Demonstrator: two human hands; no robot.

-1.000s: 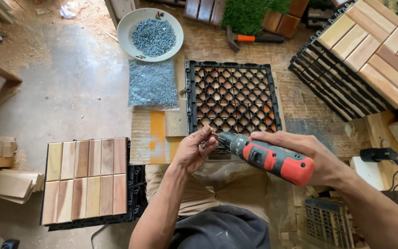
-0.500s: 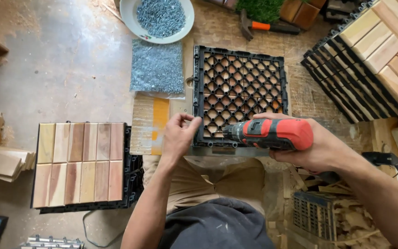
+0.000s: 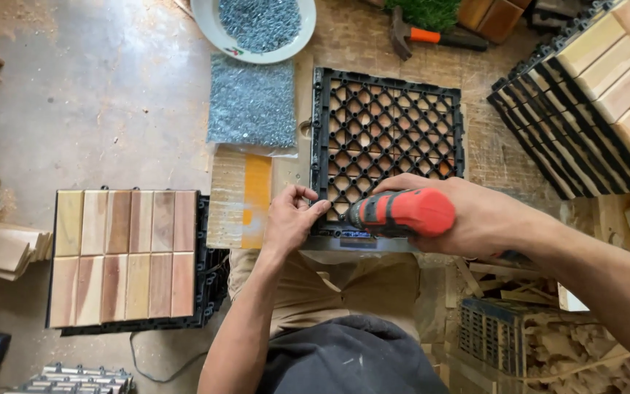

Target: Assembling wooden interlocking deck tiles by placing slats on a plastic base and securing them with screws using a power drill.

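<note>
Drill lowered onto black grid tile | bowl holds screws

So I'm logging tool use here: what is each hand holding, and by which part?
The right hand grips the red power screwdriver around its body. The left hand pinches at the black grid tile's near edge; whether it holds a screw cannot be told.

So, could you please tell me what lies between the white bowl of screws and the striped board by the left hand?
In the head view, a clear bag of screws lies between the bowl and the board.
</note>
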